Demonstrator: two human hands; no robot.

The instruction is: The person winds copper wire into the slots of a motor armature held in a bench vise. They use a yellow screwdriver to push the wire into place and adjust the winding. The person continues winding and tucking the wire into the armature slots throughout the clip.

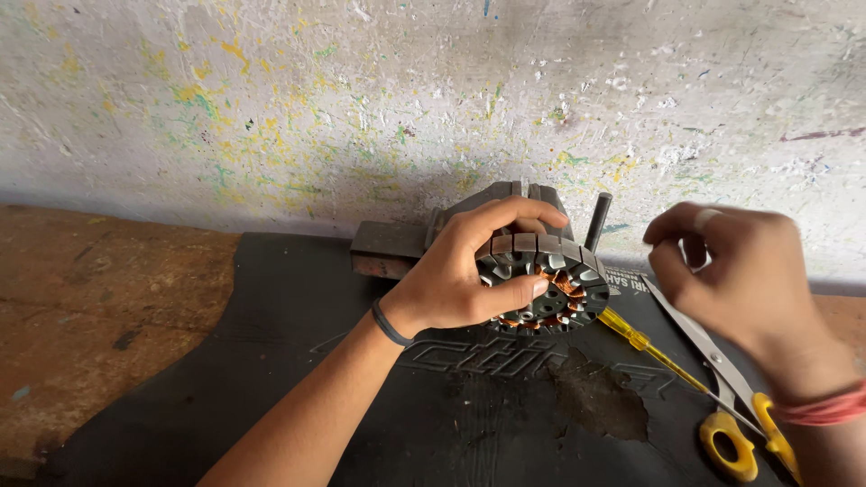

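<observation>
My left hand (pixel 465 271) grips a round motor stator (pixel 550 281) with grey metal teeth and copper windings, holding it up on edge over a black rubber mat (pixel 298 379). Fingers wrap over its top rim and the thumb presses its front face. My right hand (pixel 740 280) hovers just right of the stator, its fingers pinched together; whether a thin wire is between them cannot be made out. A ring sits on one finger and a red thread band circles that wrist.
A grey bench vise (pixel 406 239) with an upright handle bar (pixel 597 221) stands behind the stator against a paint-flecked wall. A yellow-handled screwdriver (pixel 645 347) and yellow-handled scissors (pixel 726 406) lie on the mat at right. Worn wooden bench top (pixel 99 307) lies at left.
</observation>
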